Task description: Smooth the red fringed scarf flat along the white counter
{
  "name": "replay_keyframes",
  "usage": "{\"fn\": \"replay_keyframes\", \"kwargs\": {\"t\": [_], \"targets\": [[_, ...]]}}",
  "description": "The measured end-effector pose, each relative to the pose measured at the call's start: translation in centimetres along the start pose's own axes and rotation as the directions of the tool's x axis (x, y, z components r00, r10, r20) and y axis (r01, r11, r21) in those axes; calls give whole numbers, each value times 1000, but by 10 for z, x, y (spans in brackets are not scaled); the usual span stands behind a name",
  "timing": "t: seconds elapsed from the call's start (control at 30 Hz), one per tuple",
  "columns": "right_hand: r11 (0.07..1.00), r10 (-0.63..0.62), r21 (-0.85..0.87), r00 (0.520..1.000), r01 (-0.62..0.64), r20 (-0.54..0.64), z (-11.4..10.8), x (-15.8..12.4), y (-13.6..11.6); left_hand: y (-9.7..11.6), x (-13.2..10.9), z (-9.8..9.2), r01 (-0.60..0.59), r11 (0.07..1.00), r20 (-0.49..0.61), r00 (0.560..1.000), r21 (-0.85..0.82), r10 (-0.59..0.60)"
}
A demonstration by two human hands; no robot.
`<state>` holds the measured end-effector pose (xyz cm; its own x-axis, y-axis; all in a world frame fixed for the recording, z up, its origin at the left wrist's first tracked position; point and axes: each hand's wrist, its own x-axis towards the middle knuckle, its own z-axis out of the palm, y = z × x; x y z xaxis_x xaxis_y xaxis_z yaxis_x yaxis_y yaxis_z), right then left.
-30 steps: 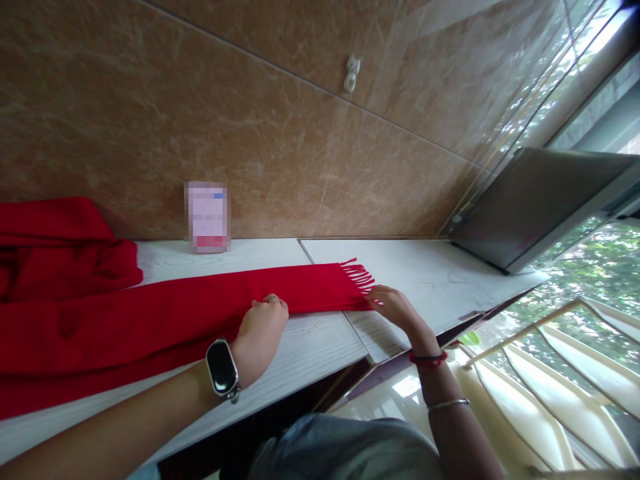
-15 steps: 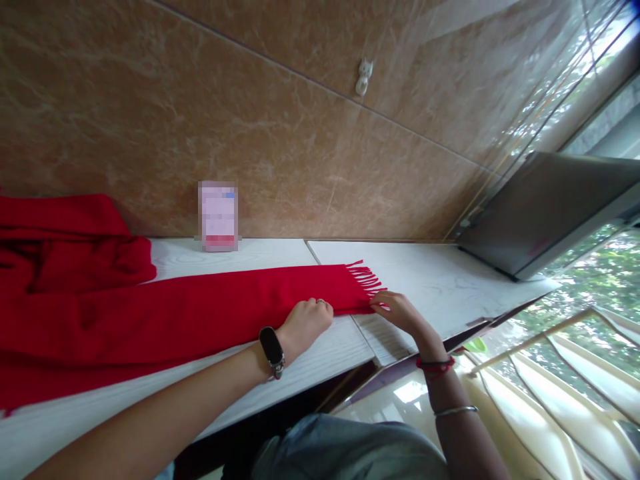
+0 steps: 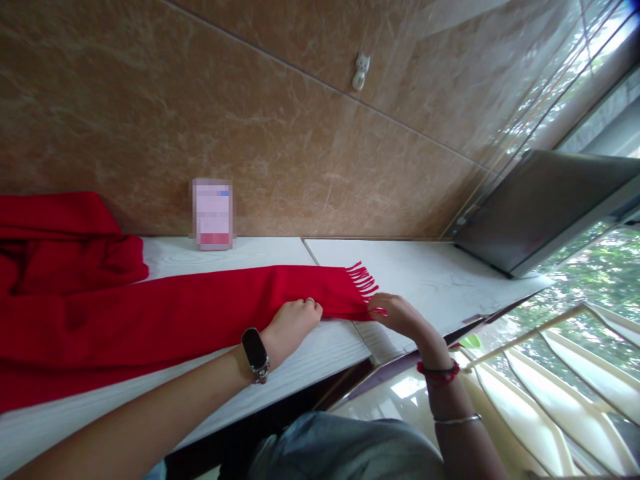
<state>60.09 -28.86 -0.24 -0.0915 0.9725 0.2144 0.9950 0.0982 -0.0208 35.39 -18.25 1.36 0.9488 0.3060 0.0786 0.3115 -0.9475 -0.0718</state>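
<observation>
A long red scarf lies along the white counter, its fringed end to the right and its left part bunched in a heap. My left hand, with a ring and a black smart band on the wrist, is closed on the scarf's near edge, a little left of the fringe. At the near corner of the fringed end, my right hand pinches the edge of the scarf between thumb and fingers. A red cord and a silver bangle circle my right wrist and forearm.
A blurred pink box stands on the white counter against the brown marbled wall. A dark grey panel rises at the counter's right end. A small white cat-shaped hook is on the wall. Cream railings stand at lower right.
My left hand has slid slightly left along the scarf's near edge. My right hand stays at the fringed corner, which sits slightly lower and nearer to me. The view has shifted a little.
</observation>
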Motion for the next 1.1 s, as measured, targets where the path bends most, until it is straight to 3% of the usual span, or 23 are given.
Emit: {"fn": "replay_keyframes", "kwargs": {"t": [0.1,0.23,0.5,0.63,0.83,1.1], "targets": [[1000,-2,10,997,1,78,-3,-3,-9,3,-2,-3,9,1000,54,999,-7,-8],[1000,5,18,996,-7,91,-8,-10,-16,7,-5,-11,38,999,101,994,-21,-36],[997,20,-76,994,-12,109,-5,12,-35,-12,-6,-33,119,992,39,992,-40,-118],[986,5,-168,1000,-1,24,5,23,-42,-27,-7,-34,166,986,6,986,-33,-166],[989,-102,-117,984,85,-144,14,18,-44,-41,-5,-23,154,988,-47,987,9,-154],[985,-44,-172,942,-15,-333,26,26,-41,-44,-8,-37,119,992,-61,991,-39,-121]]}}
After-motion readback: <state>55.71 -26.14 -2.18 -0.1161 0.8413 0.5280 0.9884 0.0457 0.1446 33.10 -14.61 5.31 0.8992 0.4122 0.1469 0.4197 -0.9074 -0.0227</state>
